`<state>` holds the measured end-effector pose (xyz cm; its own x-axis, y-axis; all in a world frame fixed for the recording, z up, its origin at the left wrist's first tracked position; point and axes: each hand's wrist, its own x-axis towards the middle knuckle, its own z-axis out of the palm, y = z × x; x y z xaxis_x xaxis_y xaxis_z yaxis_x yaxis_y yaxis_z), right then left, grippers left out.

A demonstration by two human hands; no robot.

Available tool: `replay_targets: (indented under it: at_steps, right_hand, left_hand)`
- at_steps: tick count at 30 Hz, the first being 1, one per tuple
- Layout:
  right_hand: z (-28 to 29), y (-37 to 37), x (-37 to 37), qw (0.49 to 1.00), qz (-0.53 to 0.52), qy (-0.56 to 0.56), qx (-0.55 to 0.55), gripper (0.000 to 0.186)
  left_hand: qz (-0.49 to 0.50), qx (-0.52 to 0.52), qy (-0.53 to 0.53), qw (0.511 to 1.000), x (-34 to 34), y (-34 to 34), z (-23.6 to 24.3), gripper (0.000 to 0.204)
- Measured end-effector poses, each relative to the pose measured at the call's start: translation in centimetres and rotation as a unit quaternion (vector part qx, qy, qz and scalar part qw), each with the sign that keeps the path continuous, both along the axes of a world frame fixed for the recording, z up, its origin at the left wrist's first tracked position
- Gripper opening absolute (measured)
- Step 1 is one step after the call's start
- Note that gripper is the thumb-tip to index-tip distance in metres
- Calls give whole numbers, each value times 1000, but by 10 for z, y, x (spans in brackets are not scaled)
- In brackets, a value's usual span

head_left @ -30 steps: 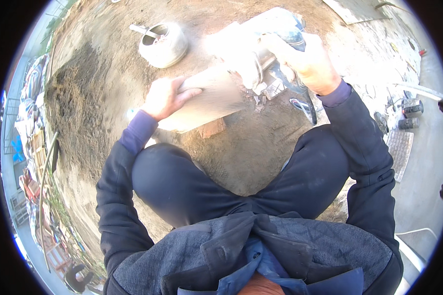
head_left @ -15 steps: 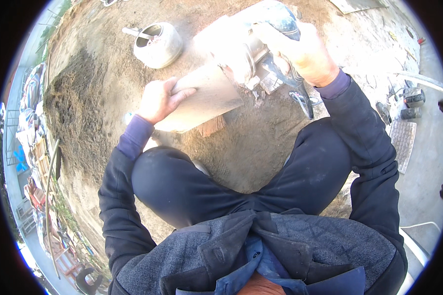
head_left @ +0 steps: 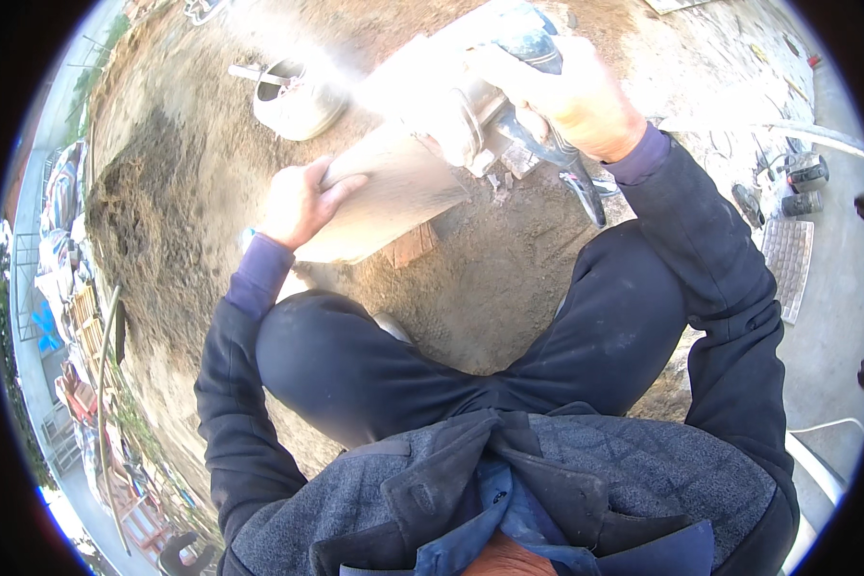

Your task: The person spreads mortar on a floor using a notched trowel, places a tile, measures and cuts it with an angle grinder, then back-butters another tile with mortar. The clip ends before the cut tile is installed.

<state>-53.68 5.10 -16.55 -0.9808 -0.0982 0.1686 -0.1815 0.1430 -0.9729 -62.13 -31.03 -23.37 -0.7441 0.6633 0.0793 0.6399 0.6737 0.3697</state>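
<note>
A pale flat tile (head_left: 398, 182) lies tilted in front of my knees, propped on a reddish brick (head_left: 411, 248). My left hand (head_left: 300, 202) is closed on its left edge, with the thumb on top. My right hand (head_left: 588, 104) wraps round a blue handheld power cutter (head_left: 533, 48) at the tile's far right part. Bright dust streams from the cutter toward the far left. Glare and dust hide its blade and the line where it meets the tile. Small broken pieces (head_left: 518, 161) lie below the cutter.
A round, dusty pot (head_left: 302, 108) with a handle sticking out stands on the dirt beyond my left hand. A pale hose or cable (head_left: 787, 127) runs off to the right. Dark cylinders (head_left: 806, 187) and a textured mat (head_left: 789, 264) lie on the concrete there. Piled clutter lines the far left.
The cutter and my right hand have shifted slightly left and away along the tile. The dust plume now reaches farther to the far left, past the pot. My left hand stays on the tile.
</note>
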Motion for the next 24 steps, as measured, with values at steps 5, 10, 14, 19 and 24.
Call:
replay_targets:
  at_steps: [5, 10, 14, 19, 24]
  right_hand:
    - [0, -3, 0, 999, -24, 17, 16, 28]
    - [0, 2, -4, 1000, -18, -3, -7, 30]
    - [-10, 3, -10, 999, -16, 11, 26, 34]
    - [-27, 3, -15, 999, -35, -39, 2, 32]
    - [-31, 4, -21, 993, -11, -94, -75, 30]
  left_hand:
    - [-3, 6, -12, 1000, 0, 1, 4, 43]
    - [-11, -1, -11, 1000, 4, 5, 11, 42]
    - [-3, 1, -20, 1000, 7, 4, 11, 40]
    - [43, -8, -34, 998, 6, -7, 7, 39]
    - [29, 4, -20, 999, 2, -13, 5, 39]
